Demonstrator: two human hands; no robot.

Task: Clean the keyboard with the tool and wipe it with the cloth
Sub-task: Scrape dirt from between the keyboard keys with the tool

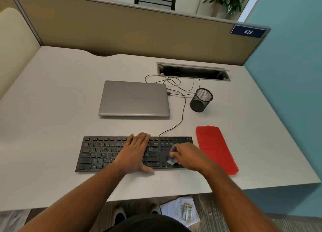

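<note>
A black keyboard (102,153) lies flat near the desk's front edge. My left hand (135,153) rests palm down on its middle keys, fingers spread, holding nothing. My right hand (189,156) is closed around a small blue brush tool (172,157). The tool's pale bristles touch the keys at the keyboard's right end, near the arrow keys; the tool is blurred. A folded red cloth (215,148) lies on the desk just right of the keyboard, untouched.
Behind the keyboard sits a shut grey laptop (134,98), with a black mesh cup (201,100) to its right. The keyboard cable (182,113) runs back to an open cable slot (193,71). Papers (179,211) lie on the floor under the desk.
</note>
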